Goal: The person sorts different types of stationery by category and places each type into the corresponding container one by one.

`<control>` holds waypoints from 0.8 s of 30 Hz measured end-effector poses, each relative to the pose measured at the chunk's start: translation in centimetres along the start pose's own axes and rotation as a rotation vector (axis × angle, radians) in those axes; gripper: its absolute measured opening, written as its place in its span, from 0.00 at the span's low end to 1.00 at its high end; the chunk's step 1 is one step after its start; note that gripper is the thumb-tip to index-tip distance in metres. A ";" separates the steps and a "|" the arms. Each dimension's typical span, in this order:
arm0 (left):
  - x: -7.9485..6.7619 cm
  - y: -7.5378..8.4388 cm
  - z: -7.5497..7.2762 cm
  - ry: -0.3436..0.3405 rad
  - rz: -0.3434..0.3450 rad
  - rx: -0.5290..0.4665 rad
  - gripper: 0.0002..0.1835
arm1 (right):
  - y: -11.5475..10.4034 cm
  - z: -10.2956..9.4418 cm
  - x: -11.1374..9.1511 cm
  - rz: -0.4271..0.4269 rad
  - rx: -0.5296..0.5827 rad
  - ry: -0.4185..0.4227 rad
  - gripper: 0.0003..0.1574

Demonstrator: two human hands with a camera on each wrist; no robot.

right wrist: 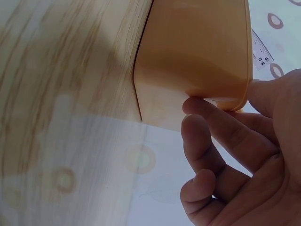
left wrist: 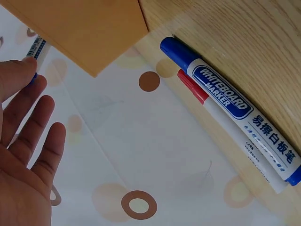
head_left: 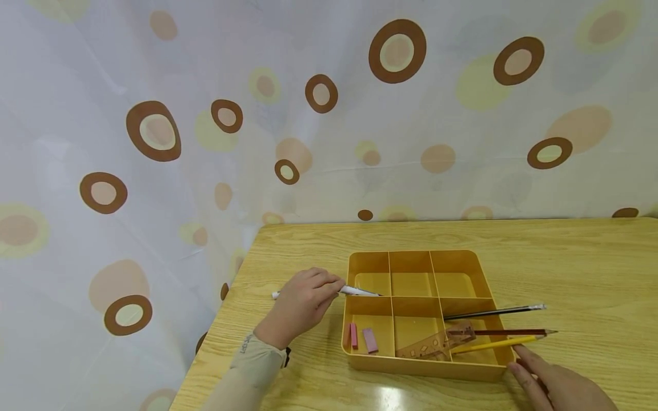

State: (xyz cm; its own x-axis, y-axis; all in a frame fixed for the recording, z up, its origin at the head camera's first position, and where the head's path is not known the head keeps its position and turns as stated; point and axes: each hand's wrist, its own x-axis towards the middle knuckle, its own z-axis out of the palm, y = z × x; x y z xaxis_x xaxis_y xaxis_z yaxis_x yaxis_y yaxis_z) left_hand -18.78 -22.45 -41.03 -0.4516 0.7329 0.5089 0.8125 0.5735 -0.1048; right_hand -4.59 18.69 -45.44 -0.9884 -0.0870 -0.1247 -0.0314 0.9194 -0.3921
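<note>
My left hand [head_left: 303, 299] pinches a slim white marker [head_left: 357, 291] between thumb and index finger, over the left wall of the yellow divided tray [head_left: 411, 364]. Its far end reaches into the back left compartment. In the left wrist view, the pinched marker [left wrist: 36, 49] shows a blue end by the thumb, while the other fingers are extended. With thumb and fingers, my right hand [head_left: 562, 379] holds the tray's front right corner. The right wrist view shows its thumb at the rim and fingertips [right wrist: 195, 104] against the tray's outer wall [right wrist: 197, 52].
A blue whiteboard marker [left wrist: 225, 96] and a red-capped marker [left wrist: 193, 87] lie side by side on the table. Two pink erasers [head_left: 370, 340] sit front left in the tray. A brown ruler [head_left: 424, 347], a black pencil [head_left: 493, 312] and a yellow pencil [head_left: 496, 345] lean across the right compartments.
</note>
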 end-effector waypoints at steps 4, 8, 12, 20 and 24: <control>-0.3 0.0 0.1 -0.008 -0.015 -0.009 0.16 | -0.1 0.0 0.0 -0.002 -0.005 0.006 0.37; -0.6 -0.1 0.0 -0.004 -0.026 -0.003 0.19 | -0.1 0.0 -0.1 -0.002 -0.003 0.014 0.37; -0.9 -0.3 -0.1 -0.002 -0.048 0.013 0.20 | -0.2 0.0 -0.1 0.002 0.004 0.018 0.37; -3.2 -1.3 0.0 -0.027 -0.157 0.024 0.20 | -0.4 -0.2 -0.1 0.022 0.005 -0.022 0.39; -4.8 -2.1 0.2 -0.073 -0.247 0.032 0.20 | -0.4 -0.2 -0.1 0.020 0.009 -0.013 0.39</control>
State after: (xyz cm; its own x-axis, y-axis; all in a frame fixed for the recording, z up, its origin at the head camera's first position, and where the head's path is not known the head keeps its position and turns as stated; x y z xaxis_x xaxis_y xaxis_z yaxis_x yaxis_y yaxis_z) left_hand -18.37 -27.11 -43.41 -0.6614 0.5926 0.4598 0.6624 0.7490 -0.0125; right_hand -4.47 18.38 -45.11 -0.9867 -0.0736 -0.1449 -0.0101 0.9176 -0.3973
